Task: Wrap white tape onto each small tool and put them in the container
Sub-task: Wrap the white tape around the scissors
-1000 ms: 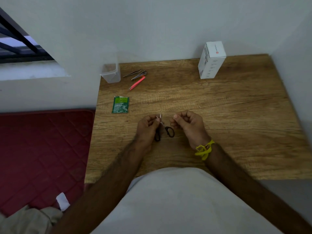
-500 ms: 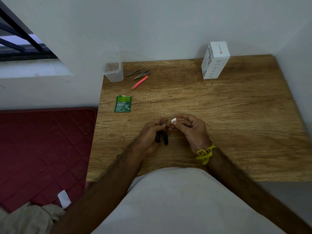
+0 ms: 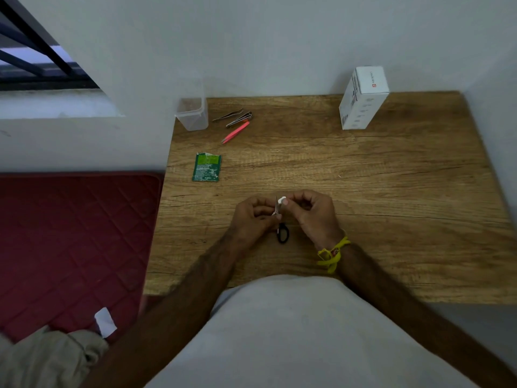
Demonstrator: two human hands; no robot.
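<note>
We see the left hand (image 3: pixel 253 217) curled around a small pair of black-handled scissors (image 3: pixel 282 228), held upright above the near middle of the wooden tabletop (image 3: pixel 363 191), blades up and one black loop showing below the fingers. The right hand (image 3: pixel 310 212) pinches a small piece of white tape (image 3: pixel 282 199) against the tip of the blades. A yellow band (image 3: pixel 331 253) sits on the right wrist. At the far left corner we find the clear plastic container (image 3: pixel 192 114) standing upright, and just beside it two slim metal tweezers (image 3: pixel 233 117) and one pink pair of tweezers (image 3: pixel 235 132) lying on the wood. A green sachet (image 3: pixel 207 167) lies nearer us; a white cardboard box (image 3: pixel 363 98) stands at the far right.
</note>
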